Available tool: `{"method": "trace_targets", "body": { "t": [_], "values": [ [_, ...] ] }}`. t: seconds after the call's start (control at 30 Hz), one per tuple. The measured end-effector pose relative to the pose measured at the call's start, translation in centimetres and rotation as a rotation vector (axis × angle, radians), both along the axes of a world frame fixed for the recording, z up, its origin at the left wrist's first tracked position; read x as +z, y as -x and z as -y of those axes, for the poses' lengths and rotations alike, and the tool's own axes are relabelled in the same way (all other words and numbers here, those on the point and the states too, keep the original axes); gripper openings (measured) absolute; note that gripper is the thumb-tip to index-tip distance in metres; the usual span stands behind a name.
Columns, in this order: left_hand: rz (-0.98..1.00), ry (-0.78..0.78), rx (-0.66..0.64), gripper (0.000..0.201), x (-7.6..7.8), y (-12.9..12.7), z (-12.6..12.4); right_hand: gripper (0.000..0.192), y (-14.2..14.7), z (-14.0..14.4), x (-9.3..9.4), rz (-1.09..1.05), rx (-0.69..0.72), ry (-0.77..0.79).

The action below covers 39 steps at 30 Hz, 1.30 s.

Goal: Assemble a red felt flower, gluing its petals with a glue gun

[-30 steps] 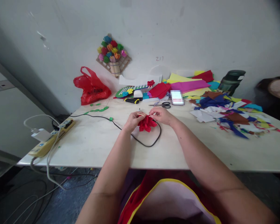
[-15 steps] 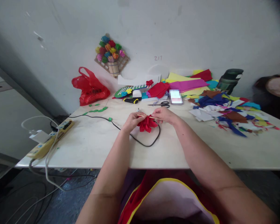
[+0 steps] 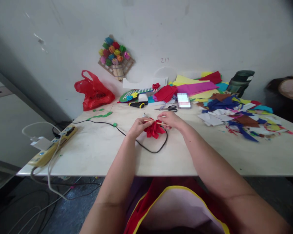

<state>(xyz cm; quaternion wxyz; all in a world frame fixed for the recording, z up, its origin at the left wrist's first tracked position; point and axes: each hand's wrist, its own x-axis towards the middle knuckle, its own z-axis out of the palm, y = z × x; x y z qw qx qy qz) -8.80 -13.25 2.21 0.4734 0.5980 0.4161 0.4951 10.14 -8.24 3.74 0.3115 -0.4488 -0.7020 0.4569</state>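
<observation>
A red paper flower [image 3: 154, 130] with spread petals is held just above the tabletop, in front of me. My left hand [image 3: 138, 126] is closed, pinching the flower's left side and the near end of a thin wooden stick [image 3: 161, 123]. That stick crosses over the top of the flower. On the right, my right hand [image 3: 172, 120] has its fingers curled round the stick's other end, while its thumb and forefinger arch above the petals. Beneath the flower, a black cord [image 3: 152, 152] loops on the table.
Scissors [image 3: 169, 108], a yellow-black utility knife [image 3: 136, 105] and a phone [image 3: 184, 100] lie behind my hands. Paper scraps [image 3: 244, 120] and a dark bottle [image 3: 240, 84] are at right. A red bag [image 3: 95, 92] and power strip [image 3: 53, 146] are at left.
My right thumb and forefinger have lifted slightly off the flower's middle, and more of the petals shows. My left hand has barely moved.
</observation>
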Motion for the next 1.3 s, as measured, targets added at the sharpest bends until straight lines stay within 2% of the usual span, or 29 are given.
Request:
{"method": "trace_targets", "body": {
  "t": [0.1,0.17,0.27,0.4,0.53,0.93,1.1,1.3],
  "values": [
    [0.054,0.012,-0.011,0.038,0.0,0.1,0.0,0.036,0.0,0.6,0.5,-0.059,0.130,-0.060],
    [0.078,0.015,-0.015,0.038,0.0,0.2,-0.1,0.035,0.0,0.7,0.5,-0.088,0.214,-0.149],
    [0.107,0.044,0.001,0.040,0.0,0.3,-0.2,0.031,0.1,0.6,0.1,-0.095,0.268,-0.270],
    [0.113,0.078,0.016,0.041,0.0,0.4,-0.3,0.032,0.4,0.1,-0.7,-0.051,0.253,-0.329],
    [0.155,0.084,0.019,0.039,0.0,0.5,-0.4,0.023,0.7,-0.1,-1.2,-0.046,0.201,-0.430],
    [0.206,0.172,-0.003,0.038,0.5,0.3,0.1,0.021,0.8,0.0,-0.9,0.148,0.146,-0.744],
    [0.215,0.217,0.016,0.039,0.4,0.2,0.0,0.022,0.9,-0.3,-1.3,0.141,0.150,-0.757],
    [0.274,0.206,0.036,0.035,0.2,0.3,-0.2,0.022,1.1,-0.5,-1.7,0.033,0.134,-0.676]
  ]
}}
